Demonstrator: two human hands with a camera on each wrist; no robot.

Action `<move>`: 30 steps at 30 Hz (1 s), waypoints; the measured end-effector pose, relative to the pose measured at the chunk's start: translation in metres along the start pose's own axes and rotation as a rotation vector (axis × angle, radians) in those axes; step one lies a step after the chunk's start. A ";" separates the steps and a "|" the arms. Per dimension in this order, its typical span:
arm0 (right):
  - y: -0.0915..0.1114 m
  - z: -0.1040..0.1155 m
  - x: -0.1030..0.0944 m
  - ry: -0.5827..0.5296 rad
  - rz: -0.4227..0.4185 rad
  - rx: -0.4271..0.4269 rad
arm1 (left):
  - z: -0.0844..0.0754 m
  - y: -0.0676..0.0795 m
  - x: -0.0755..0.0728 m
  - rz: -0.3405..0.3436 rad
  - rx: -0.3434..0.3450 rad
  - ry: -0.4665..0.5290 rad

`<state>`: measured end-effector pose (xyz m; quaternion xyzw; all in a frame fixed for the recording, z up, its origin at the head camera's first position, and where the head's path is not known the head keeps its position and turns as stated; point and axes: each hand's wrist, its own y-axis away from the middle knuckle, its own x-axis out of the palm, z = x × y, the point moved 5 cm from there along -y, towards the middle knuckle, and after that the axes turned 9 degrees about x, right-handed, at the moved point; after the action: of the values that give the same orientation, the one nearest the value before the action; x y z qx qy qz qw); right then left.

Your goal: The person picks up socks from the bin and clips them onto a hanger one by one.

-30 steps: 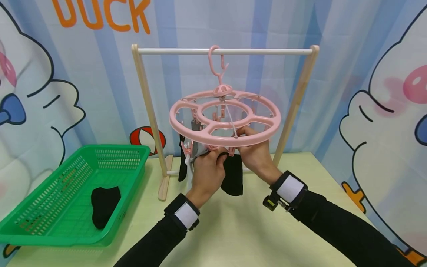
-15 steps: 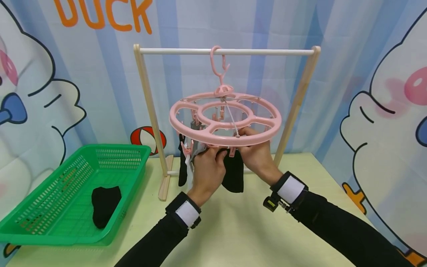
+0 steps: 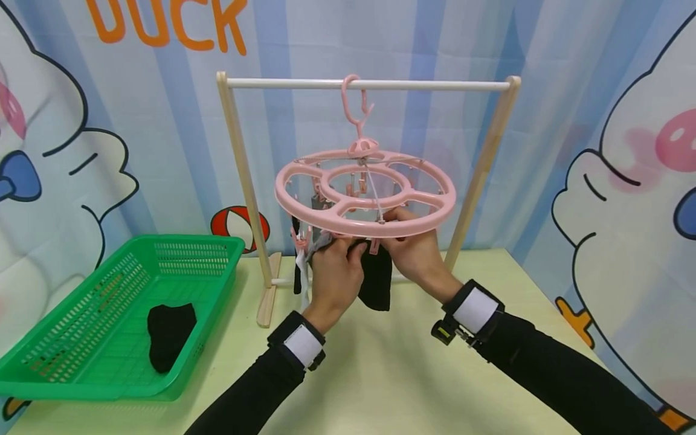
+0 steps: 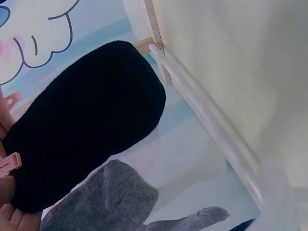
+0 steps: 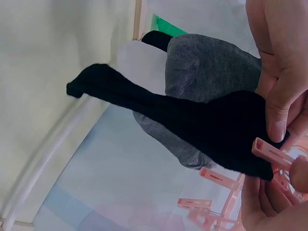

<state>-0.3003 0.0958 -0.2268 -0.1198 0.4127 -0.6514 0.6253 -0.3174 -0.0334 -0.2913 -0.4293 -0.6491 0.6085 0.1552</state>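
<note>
A black sock (image 3: 376,278) hangs below the front of a pink round clip hanger (image 3: 326,219). My left hand (image 3: 334,275) pinches the sock's upper edge, thumb pressed on the fabric in the right wrist view. My right hand (image 3: 418,254) grips a pink clip (image 5: 272,153) at the sock's other upper corner, its thumb on the clip's end. In the left wrist view the black sock (image 4: 91,120) spreads wide, partly in front of a grey sock (image 4: 122,195). The hanger's rim hides some fingertips in the head view.
The hanger's hook (image 3: 348,103) sits over a white rod (image 3: 435,85) on a wooden stand (image 3: 484,163). Grey, white and black socks hang at the hanger's left. A green basket (image 3: 185,362) on the table's left holds another black sock (image 3: 170,338). Several pink clips (image 5: 219,178) dangle nearby.
The black sock's lower end has risen slightly and shifted a little left. The hanger has swung slightly left. Both hands keep their hold, nearly in place.
</note>
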 end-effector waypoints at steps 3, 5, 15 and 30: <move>-0.002 -0.007 0.003 -0.018 0.032 0.015 | 0.001 0.001 -0.002 0.006 0.004 0.001; -0.003 -0.016 0.005 -0.027 0.044 0.021 | 0.001 0.002 -0.003 0.010 0.010 0.007; -0.004 -0.036 0.007 -0.061 0.077 0.049 | -0.001 0.010 -0.012 0.062 0.072 0.009; 0.003 -0.008 0.004 -0.060 0.053 0.082 | -0.017 0.024 -0.024 0.150 0.122 0.082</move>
<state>-0.3041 0.0959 -0.2349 -0.1025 0.3698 -0.6470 0.6589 -0.2820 -0.0425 -0.3022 -0.4910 -0.5700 0.6387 0.1616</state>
